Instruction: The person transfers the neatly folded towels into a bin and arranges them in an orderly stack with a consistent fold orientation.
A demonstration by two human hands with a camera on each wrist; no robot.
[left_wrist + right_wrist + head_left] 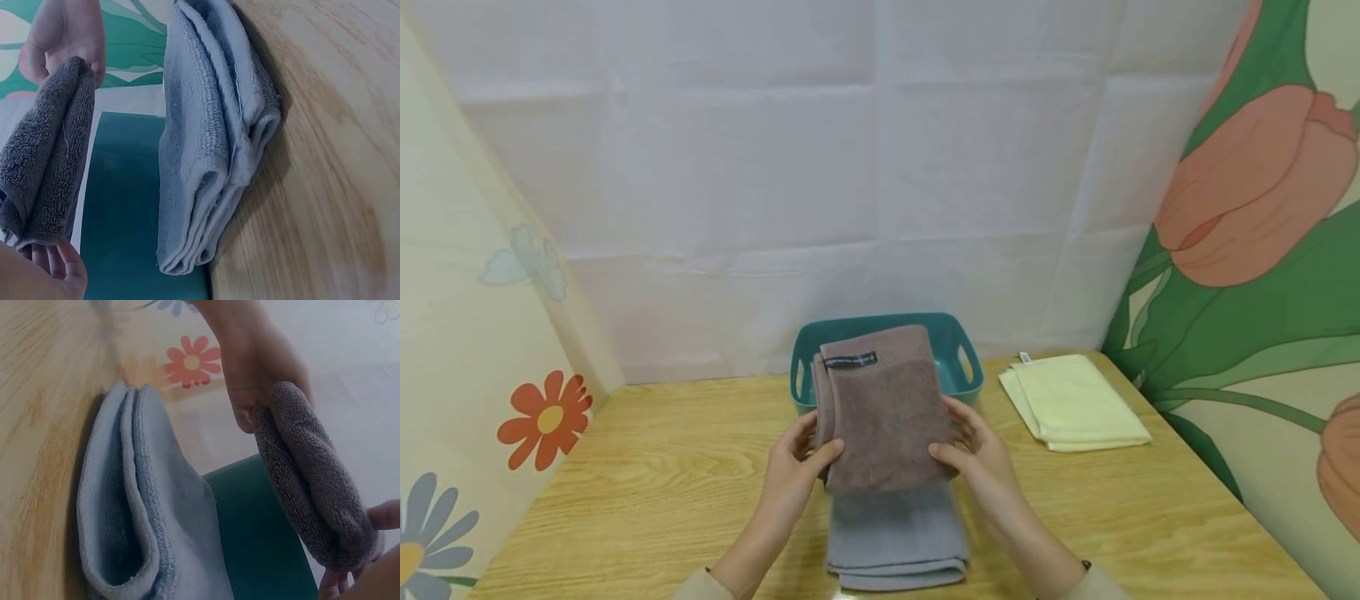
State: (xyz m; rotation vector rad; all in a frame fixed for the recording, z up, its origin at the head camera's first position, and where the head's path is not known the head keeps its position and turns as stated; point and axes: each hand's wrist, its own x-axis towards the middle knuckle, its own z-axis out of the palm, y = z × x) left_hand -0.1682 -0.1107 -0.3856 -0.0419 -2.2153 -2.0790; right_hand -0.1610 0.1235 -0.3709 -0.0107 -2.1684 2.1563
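Observation:
A folded brown towel (887, 417) with a dark label strip near its top is held up between both hands. My left hand (801, 462) grips its left edge, thumb on the front face. On the opposite edge my right hand (981, 458) holds it the same way, fingers behind. In both wrist views the brown towel (315, 481) shows its rolled lower fold, raised off the table. Below it a folded grey-blue towel (898, 537) lies on the table, its layered edges plain in the left wrist view. Behind the brown towel stands a teal basket (958, 333), its front mostly hidden.
To the right a folded pale yellow towel (1078, 400) with a small white tag lies on the wooden table (685, 467). A white sheet (737, 167) hangs behind the basket. Walls with painted flowers (550, 417) flank the table on both sides.

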